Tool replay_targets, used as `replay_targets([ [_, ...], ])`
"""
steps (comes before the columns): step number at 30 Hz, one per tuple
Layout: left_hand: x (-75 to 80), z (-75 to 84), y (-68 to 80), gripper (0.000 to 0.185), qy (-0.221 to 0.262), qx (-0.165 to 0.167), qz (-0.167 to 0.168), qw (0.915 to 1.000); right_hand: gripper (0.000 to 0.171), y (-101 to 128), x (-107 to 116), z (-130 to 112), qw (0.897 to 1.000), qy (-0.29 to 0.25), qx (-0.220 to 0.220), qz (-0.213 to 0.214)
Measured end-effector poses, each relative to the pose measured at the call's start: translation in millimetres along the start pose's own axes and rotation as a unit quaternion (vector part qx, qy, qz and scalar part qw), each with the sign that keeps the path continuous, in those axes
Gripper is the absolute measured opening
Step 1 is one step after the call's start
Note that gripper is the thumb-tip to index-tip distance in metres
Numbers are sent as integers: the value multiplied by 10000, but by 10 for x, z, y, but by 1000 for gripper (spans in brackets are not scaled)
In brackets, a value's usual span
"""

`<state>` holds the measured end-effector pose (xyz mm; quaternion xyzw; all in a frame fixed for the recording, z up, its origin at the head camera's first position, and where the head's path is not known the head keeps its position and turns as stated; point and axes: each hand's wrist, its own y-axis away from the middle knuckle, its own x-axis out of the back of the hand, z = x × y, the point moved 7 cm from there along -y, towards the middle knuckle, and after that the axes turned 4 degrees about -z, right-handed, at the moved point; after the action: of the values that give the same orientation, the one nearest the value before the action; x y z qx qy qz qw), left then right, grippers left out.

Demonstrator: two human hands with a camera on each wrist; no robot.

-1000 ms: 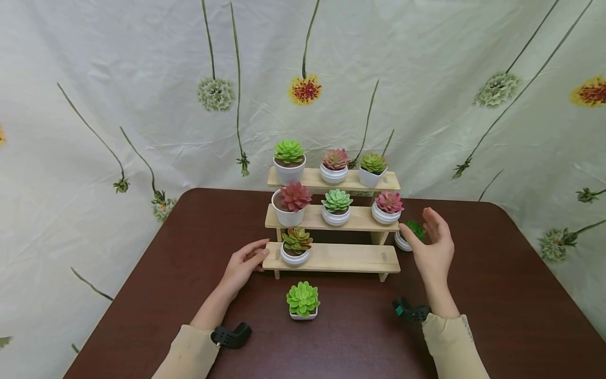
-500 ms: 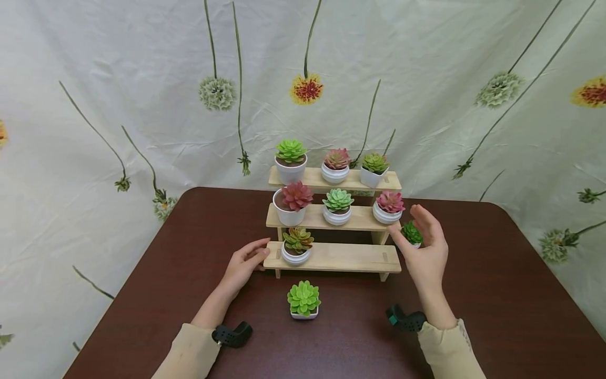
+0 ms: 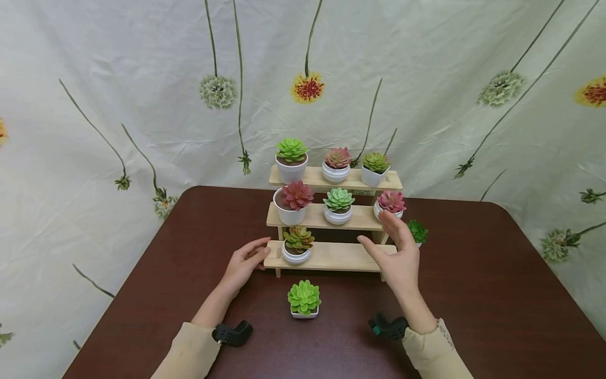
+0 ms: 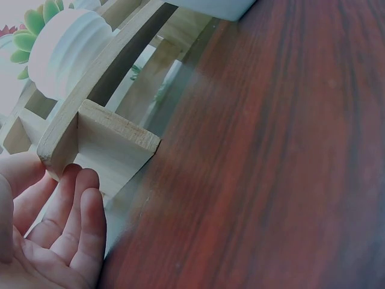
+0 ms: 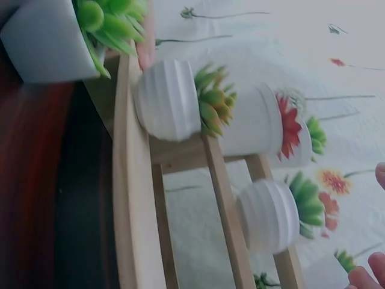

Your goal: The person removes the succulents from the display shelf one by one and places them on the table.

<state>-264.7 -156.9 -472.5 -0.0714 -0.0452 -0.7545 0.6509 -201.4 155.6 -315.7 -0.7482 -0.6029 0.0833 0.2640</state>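
Observation:
A three-step wooden plant stand bears several potted artificial succulents. My left hand pinches the left end of its bottom step; in the left wrist view the thumb lies at the board's corner, with the fingers loosely bent below. Over the right end of that step hovers my right hand, thumb and fingers spread apart, holding nothing. A reddish-green succulent in a ribbed white pot stands on the bottom step's left. In front of the stand, a bright green succulent in a white pot sits on the table.
A dark green succulent stands on the table right of the stand, partly behind my right hand. The middle and top steps hold more pots, among them a pink succulent near my right fingers. Behind the brown table hangs a flowered cloth.
My right hand has moved left, from beside the dark green succulent to over the bottom step's right end, still holding nothing. The left hand has stayed at the stand.

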Motion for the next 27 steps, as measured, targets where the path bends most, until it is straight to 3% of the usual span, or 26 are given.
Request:
replay_targets([
  [8,6,11,-5,41,-10,-54,-11,10000,59,63,-269,16,9987,35,-115,-503],
  [15,1,0,-2,41,21,-25,-7,10000,63,141,-577,381,9939,-24,-161,-1090],
  [27,7,-6,-3,41,-10,72,47,10000,65,262,-1009,531,9821,2,-475,-1821],
])
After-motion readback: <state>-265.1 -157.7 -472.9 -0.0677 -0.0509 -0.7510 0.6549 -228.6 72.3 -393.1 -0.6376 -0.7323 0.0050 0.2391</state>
